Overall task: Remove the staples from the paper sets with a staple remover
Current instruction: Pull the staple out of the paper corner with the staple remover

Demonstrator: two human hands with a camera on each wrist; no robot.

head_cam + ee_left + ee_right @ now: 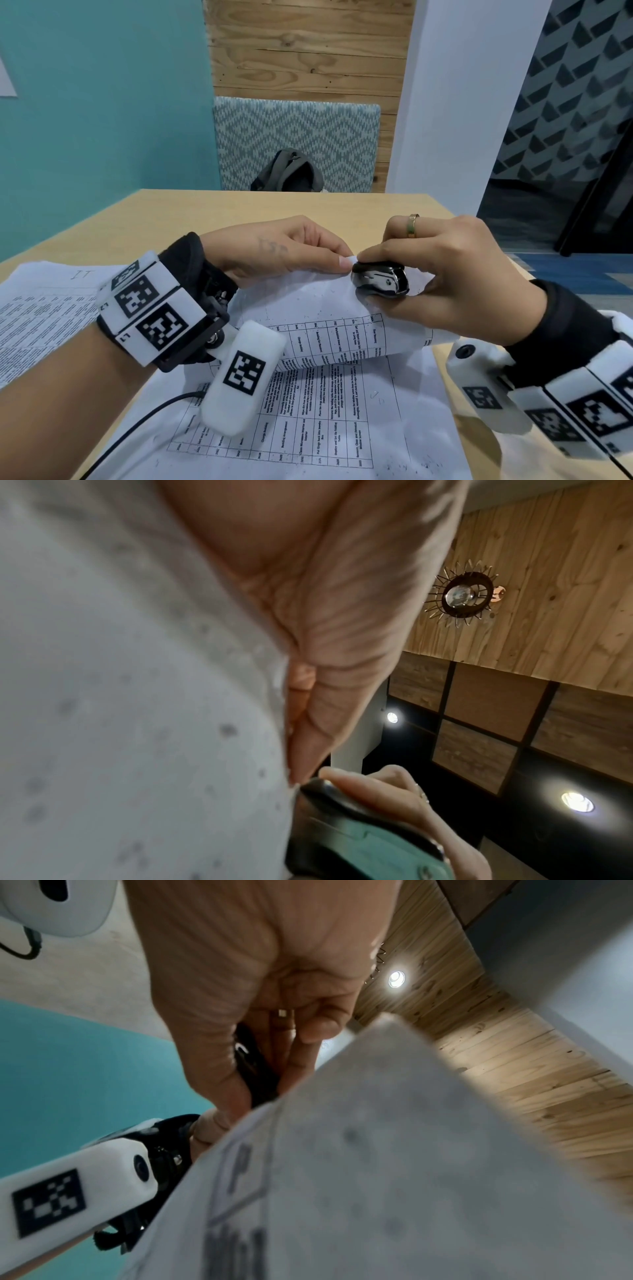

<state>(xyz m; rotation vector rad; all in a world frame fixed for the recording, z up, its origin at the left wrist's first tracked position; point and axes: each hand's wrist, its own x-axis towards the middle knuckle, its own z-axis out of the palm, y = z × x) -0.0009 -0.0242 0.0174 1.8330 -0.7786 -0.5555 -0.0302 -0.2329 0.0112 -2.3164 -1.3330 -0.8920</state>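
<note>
- Pinching the raised corner of a curled paper set (329, 308) between thumb and forefinger: left hand (274, 250), seen from the head camera; printed tables on the sheets, which bow up off the pale wooden desk (239, 209).
- Squeezing a black and chrome staple remover (380, 282) at that same corner: right hand (445, 274), fingers curled round it, gold ring (412, 226) on one finger.
- Lying flat beneath: more printed sheets (325, 428); beyond the desk, a grey backpack (289, 171) against a zigzag-woven cushion.
- From the left wrist: blurred speckled paper (137, 696) filling the left, fingers (342, 615) folded against its edge, glossy remover body (342, 831) just below.
- From the right wrist: curled fingers (298, 1031) clamped round the dark remover (257, 1069), blurred paper (377, 1150) touching it.
</note>
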